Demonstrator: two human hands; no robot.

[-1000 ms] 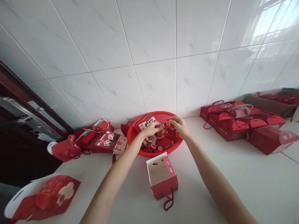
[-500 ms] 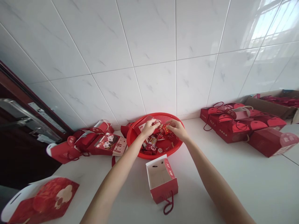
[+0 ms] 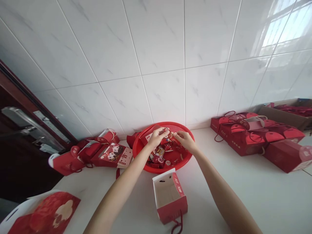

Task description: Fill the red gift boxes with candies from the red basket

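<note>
My left hand (image 3: 157, 139) is over the red plastic basket (image 3: 138, 158), thumb and fingers pinched on a small red wrapped candy with a pale round mark. Just right of it, also above the basket, my right hand (image 3: 185, 141) has its fingertips pressed together; what they hold, if anything, is too small to make out. Below both hands lie several wrapped candies (image 3: 160, 152), mostly red, and a red card-like packet leans at the basket's left side. In front of the basket stands an open red gift box (image 3: 172, 208), its pale inside showing and a dark red cord handle hanging toward me.
Several red gift boxes (image 3: 107, 157) lie left of the basket, and another box (image 3: 58, 213) is at the lower left. To the right, closed red boxes (image 3: 243, 139) stand grouped before a brown carton (image 3: 285, 117). A tiled wall (image 3: 163, 97) rises behind; a door handle (image 3: 21, 120) is left.
The view has tilted up slightly, so everything sits lower. Both hands remain over the basket; the red and gold packet at my right fingertips no longer shows there clearly.
</note>
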